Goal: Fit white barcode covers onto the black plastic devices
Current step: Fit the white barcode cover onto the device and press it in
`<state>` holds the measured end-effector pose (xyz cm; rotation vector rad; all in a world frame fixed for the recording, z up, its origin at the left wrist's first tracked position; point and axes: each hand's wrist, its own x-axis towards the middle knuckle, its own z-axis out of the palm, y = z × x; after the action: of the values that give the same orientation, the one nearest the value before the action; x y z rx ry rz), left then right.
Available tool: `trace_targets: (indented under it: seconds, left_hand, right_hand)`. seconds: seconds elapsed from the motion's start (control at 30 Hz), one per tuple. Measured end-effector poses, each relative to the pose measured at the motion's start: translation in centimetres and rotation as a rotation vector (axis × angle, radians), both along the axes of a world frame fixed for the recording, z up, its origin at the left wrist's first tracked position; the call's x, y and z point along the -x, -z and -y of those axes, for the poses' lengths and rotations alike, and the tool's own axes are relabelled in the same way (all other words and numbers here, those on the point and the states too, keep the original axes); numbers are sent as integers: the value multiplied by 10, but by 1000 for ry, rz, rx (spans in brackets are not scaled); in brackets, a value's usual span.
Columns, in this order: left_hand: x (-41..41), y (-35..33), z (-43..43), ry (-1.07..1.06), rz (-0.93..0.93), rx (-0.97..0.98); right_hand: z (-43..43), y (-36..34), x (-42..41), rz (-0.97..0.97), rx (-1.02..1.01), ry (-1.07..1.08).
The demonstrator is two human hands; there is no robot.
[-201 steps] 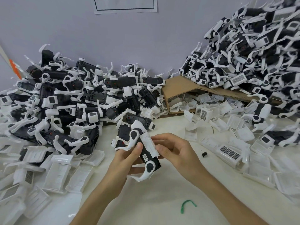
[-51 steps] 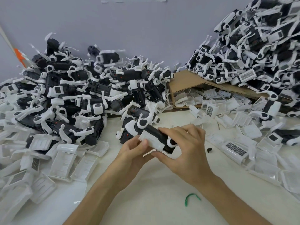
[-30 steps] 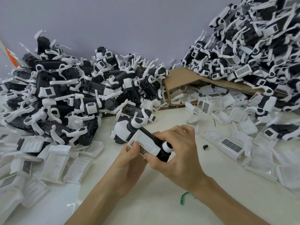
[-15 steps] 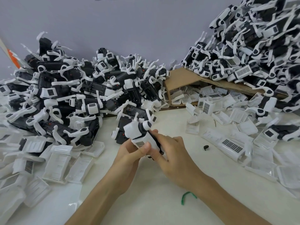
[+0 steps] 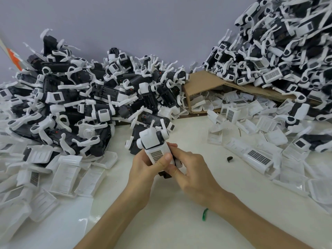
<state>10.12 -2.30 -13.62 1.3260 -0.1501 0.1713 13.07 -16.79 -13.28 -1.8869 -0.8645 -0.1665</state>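
Observation:
Both hands hold one black plastic device [image 5: 154, 141] upright over the middle of the white table [image 5: 172, 221]. A white barcode cover [image 5: 158, 155] lies on the face turned toward me, its barcode showing. My left hand [image 5: 143, 169] grips the device from the left, thumb pressed on the cover. From the right, my right hand [image 5: 190, 173] wraps its fingers around the lower end. The device's black bottom peeks out under my fingers.
A big heap of black-and-white devices [image 5: 86, 97] fills the left, with loose white covers [image 5: 68, 177] in front. Another heap [image 5: 287, 47] rises at the right over a cardboard box [image 5: 201, 83]. More covers [image 5: 258, 157] lie right. A green scrap [image 5: 204, 214] and a small black piece [image 5: 229, 158] lie on the table.
The device was turned from lying sideways to standing upright, cover facing me. My left thumb moved onto the barcode cover and my right hand slid down to the lower end.

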Motion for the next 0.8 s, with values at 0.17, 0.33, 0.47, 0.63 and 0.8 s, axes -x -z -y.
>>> trace_targets:
  seconds: [0.17,0.33,0.47,0.63,0.8]
  left_hand:
    - [-7,-7,-5,-68,-10,-76]
    - [-5,-8,-15,9,-6,-174]
    - [-3,-4,-13,-220,215,-630]
    - [-6,-1,-20,-235,367,-1064]
    - [-11,1,-26,-180,374,-1150]
  right_hand:
    - [-4,-2,-5,-238,-178,-45]
    - [-1,-4,-11,-384,-221,-62]
    - [11,-6,-16,-62,-139,155]
    - [22,-7,-21,317,58,113]
    - [20,-2,-23,385,229,97]
